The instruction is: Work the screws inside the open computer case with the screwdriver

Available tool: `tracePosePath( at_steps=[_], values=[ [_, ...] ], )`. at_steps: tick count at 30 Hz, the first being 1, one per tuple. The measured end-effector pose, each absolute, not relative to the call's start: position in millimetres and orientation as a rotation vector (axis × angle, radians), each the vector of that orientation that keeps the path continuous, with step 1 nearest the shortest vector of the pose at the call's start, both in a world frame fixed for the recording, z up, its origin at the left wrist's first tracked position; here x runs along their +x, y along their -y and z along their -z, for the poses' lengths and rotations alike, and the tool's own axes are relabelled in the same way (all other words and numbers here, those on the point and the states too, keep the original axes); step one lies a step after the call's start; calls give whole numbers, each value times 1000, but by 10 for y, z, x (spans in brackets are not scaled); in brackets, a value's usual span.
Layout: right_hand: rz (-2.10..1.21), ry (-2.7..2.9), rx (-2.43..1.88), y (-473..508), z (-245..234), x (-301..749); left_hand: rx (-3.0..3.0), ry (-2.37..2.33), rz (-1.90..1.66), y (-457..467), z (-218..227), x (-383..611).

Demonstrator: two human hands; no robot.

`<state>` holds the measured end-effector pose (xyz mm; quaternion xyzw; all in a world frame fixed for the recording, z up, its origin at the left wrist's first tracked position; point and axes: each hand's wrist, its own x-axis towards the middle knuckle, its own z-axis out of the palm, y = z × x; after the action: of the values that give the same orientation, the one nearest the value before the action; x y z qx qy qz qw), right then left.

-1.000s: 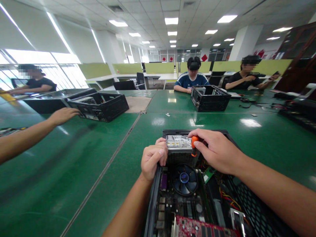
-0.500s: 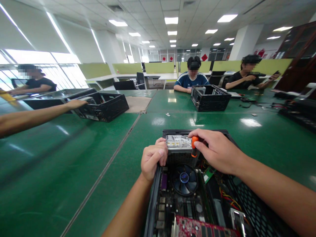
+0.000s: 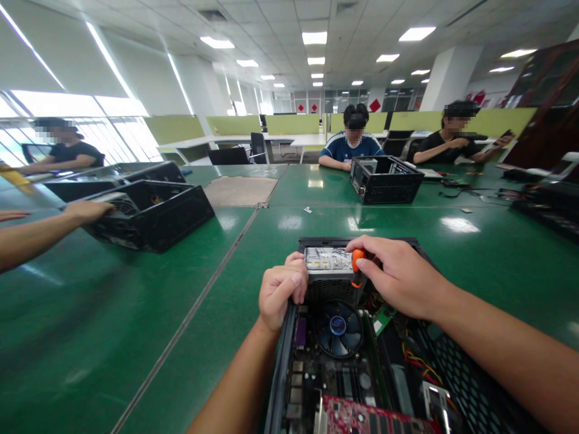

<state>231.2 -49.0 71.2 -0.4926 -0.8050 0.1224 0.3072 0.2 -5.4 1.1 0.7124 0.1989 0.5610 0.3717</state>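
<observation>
An open black computer case lies in front of me. My left hand is closed round the case's far left corner, beside the power supply with its printed label. In my right hand is a screwdriver with an orange and black handle, pinched between thumb and fingers over the right end of the power supply. Its tip is hidden. Nearer to me inside the case sit a round cooling fan, a red graphics card, a green board and coloured cables.
On the left a co-worker's hand grips another open computer case. Across the green table a person sits behind a third case. Black cables lie at the right, and a small white piece lies mid-table.
The co-worker's case on the left has moved left and towards me, with the hand still on it. My own hands and the screwdriver have barely moved.
</observation>
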Motion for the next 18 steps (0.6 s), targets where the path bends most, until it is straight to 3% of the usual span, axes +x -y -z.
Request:
tracePosePath(
  at_steps=[18],
  values=[
    [-251,2066,-1431,498,-721,2281,1821,-469,-1447,44,10,-4]
  ],
)
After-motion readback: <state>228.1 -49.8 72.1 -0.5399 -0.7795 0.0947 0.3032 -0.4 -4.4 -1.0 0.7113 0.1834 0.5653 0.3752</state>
